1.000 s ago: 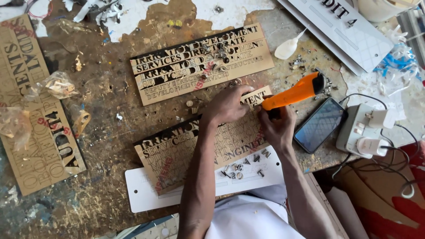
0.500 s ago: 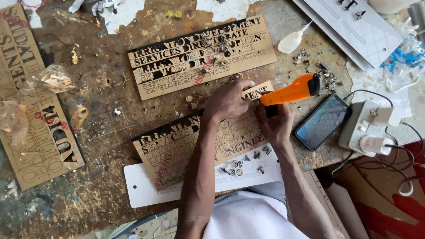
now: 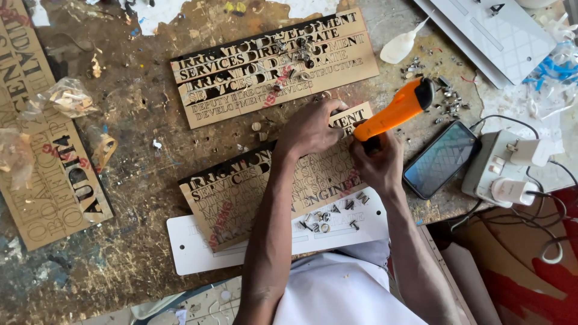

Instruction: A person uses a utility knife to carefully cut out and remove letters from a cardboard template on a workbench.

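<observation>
My right hand [image 3: 376,164] grips an orange utility knife [image 3: 397,108], its tip down on the upper right corner of a brown board with cut-out lettering [image 3: 241,192]. My left hand [image 3: 312,127] presses flat on that board just left of the blade. The board lies tilted over a white plate [image 3: 198,241] that carries several small loose black letters [image 3: 328,216]. A second brown lettered board [image 3: 271,66] lies further up the worn, paint-stained table [image 3: 144,138].
A third lettered board [image 3: 42,132] lies at the left with crumpled clear plastic [image 3: 66,96] on it. At the right sit a dark phone [image 3: 441,159], a white power strip with plugs and cables [image 3: 506,168], white panels [image 3: 494,33] and a small glue bottle [image 3: 400,43].
The view has drifted slightly; both hands stay at the board's upper right corner, the knife shifting only a little.
</observation>
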